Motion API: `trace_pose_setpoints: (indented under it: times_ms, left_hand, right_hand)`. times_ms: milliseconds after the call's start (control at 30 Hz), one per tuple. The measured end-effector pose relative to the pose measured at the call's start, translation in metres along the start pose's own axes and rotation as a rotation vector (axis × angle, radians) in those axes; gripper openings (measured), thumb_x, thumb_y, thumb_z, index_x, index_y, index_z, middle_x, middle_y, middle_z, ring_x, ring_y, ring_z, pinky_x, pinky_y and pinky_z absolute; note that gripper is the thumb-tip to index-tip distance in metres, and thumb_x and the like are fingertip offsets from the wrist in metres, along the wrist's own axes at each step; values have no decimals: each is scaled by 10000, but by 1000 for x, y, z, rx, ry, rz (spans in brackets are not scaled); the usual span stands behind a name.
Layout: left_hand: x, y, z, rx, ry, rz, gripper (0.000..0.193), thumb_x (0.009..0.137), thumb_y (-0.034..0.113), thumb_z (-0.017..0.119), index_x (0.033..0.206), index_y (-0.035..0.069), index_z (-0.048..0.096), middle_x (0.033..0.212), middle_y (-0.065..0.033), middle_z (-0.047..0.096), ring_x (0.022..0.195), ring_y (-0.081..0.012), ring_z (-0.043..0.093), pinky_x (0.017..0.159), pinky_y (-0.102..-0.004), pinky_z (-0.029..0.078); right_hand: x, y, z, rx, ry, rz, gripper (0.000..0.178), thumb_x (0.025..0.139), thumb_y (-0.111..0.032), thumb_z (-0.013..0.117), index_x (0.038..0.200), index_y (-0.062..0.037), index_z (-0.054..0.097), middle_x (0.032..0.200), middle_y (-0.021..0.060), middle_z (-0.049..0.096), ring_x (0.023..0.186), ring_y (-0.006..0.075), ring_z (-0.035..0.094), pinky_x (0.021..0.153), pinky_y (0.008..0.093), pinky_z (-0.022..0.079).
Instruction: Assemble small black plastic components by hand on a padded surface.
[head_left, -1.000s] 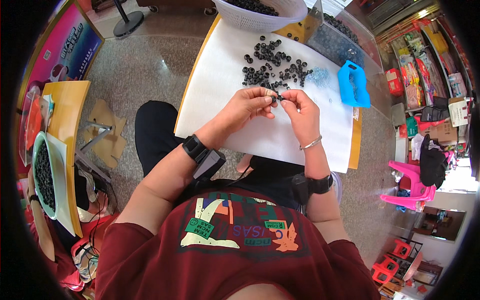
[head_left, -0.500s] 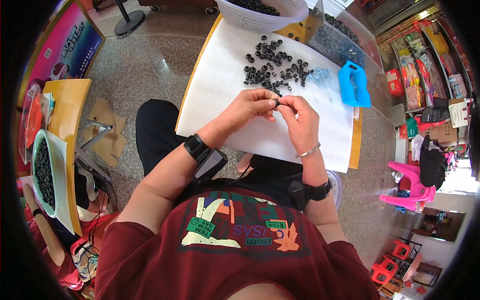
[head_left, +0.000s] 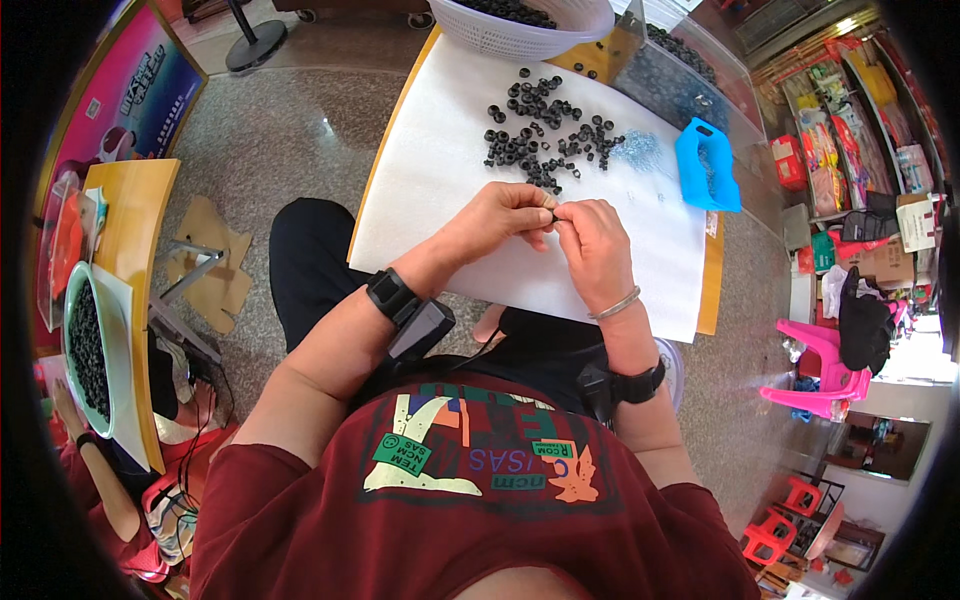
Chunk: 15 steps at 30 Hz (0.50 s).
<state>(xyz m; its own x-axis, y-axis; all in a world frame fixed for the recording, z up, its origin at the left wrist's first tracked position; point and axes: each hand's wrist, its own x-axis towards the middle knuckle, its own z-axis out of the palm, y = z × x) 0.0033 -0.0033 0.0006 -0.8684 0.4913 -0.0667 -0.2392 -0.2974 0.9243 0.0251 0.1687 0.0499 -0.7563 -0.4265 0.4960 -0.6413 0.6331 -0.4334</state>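
Note:
My left hand [head_left: 497, 220] and my right hand [head_left: 595, 252] meet over the near half of a white sheet [head_left: 660, 260] on the table. Their fingertips pinch a small black part [head_left: 555, 216] between them, mostly covered by the thumbs and fingers. Just beyond my hands lies a loose spread of black ring-shaped plastic parts [head_left: 522, 150], larger and smaller ones mixed. To its right is a heap of tiny shiny pieces [head_left: 640, 150], too small to make out. A blue open-topped plastic container [head_left: 722, 187] with more shiny pieces stands beside that heap.
At the table's far edge stand a white basket [head_left: 520, 38] and a clear box [head_left: 735, 95], both with black parts. On the left, another table [head_left: 137, 215] bears a pale green basin [head_left: 123, 350] of black parts, near another person's arm [head_left: 108, 490]. Pink stools [head_left: 822, 365] stand right.
My right hand's fingers have curled in closer, and less of the black part shows. Both hands stay in almost the same place, and the loose parts have not visibly moved.

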Motion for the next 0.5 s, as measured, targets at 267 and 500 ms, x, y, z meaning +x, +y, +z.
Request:
trace_pose_setpoints:
  times_ms: [267,500]
  left_hand:
    - [-3,6,1,-153,-4,-34,139,909,86,565,975,-24,617,854,-45,625,700,-92,589,693,-262,550]
    - [-4,7,3,-117,22,-12,144,911,102,571,965,-21,621,859,-37,620,705,-96,592,702,-260,543]
  right_hand:
    - [-6,-9,6,447,77,461,132,801,-43,604,929,-12,599,823,118,616,783,261,597,687,340,482]
    - [-2,-3,5,59,68,72,109,795,-32,598,904,-22,603,826,102,618,781,268,588,690,349,475]
